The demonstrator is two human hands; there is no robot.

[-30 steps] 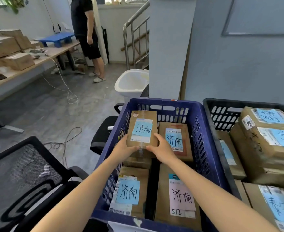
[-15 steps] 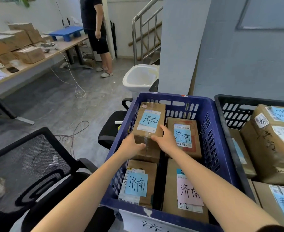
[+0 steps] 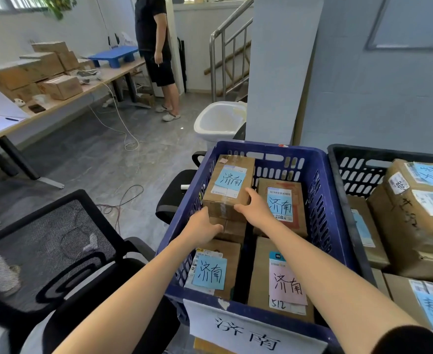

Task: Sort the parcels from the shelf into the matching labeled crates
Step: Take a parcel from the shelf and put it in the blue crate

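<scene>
while in crate [image 3: 322,190], right hand [image 3: 256,209] round parcel [image 3: 229,182]

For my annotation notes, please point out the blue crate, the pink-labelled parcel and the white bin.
blue crate [image 3: 248,146]: head view, far rim.
pink-labelled parcel [image 3: 284,284]: head view, pink label.
white bin [image 3: 218,121]: head view, inner wall.

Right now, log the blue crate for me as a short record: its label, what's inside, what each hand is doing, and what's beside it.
crate: blue crate, paper sign on its front reads 济南
contents: top parcel stacked on another box at back left; back-right parcel, front-left parcel, front-right parcel; all four labeled 济南
right hand: holds the top parcel's near right corner
left hand: against the stack's near left side, lower down; hold unclear
neighbour: black crate on the right, its parcels labeled differently
</scene>
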